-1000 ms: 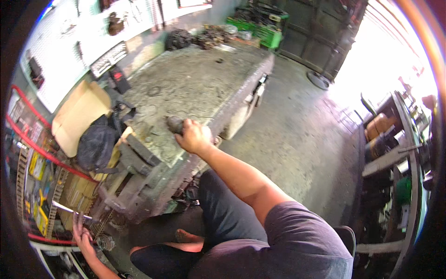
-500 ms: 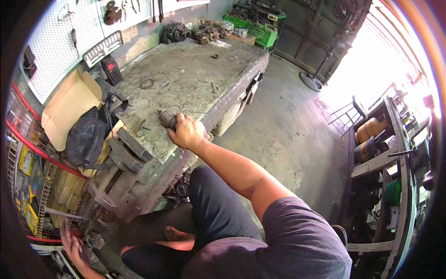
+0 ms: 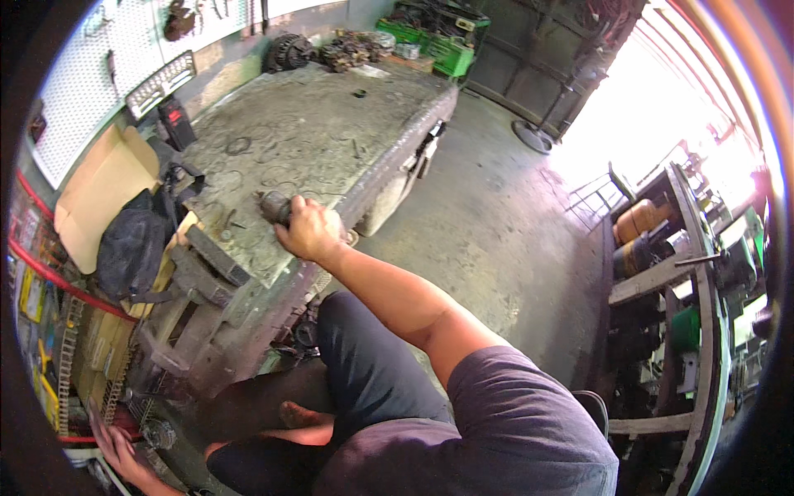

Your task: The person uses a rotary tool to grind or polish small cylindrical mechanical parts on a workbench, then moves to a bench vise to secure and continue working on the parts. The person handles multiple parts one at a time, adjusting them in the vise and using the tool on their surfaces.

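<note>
My right hand (image 3: pixel 313 233) reaches across to the workbench's near corner. Its fingers are closed round a dark, greasy cylindrical metal part (image 3: pixel 275 207), which lies on its side on the bench top. Low at the far left, my left hand (image 3: pixel 120 450) has its fingers stretched out and somewhat blurred, with nothing visible in them. It is beside a wire rack and below the bench vise (image 3: pixel 203 277) fixed to the bench's near end. A bolt-like piece (image 3: pixel 232 221) lies left of the cylindrical part.
The worn workbench (image 3: pixel 289 128) carries loose rings and greasy parts (image 3: pixel 343 54). An open cardboard box (image 3: pixel 103 190) and a black bag (image 3: pixel 128 248) stand left of the vise. Green crates (image 3: pixel 453 56) are at the back; a wooden shelf (image 3: pixel 649 289) stands at the right.
The view has shifted slightly, moving the scene leftward. My left hand is lower, and a grey bar seen above it earlier no longer shows there. My right hand keeps hold of the metal part.
</note>
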A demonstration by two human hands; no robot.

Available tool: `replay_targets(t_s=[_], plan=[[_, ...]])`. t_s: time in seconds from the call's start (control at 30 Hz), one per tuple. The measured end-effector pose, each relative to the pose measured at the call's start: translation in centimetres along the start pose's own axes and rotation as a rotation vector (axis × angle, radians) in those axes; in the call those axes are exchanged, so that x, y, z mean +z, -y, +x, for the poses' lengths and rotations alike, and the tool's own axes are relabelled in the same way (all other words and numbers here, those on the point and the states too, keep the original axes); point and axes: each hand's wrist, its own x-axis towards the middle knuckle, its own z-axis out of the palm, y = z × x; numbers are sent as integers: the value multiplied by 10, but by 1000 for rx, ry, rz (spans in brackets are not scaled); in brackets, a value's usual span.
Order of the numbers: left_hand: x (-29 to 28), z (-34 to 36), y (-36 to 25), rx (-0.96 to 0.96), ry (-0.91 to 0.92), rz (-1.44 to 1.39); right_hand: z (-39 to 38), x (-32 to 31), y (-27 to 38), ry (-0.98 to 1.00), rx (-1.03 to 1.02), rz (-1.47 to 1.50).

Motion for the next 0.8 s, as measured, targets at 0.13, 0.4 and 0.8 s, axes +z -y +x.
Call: replay_targets(t_s=[0.13,0.4,0.8], plan=[[41,55,12,22,247,342,-5,-5,3,-21,12,18],[98,-71,50,-383,80,-301,-8,-10,0,-4,21,80],[53,50,2,28,160,-202,-4,-8,2,18,17,5]])
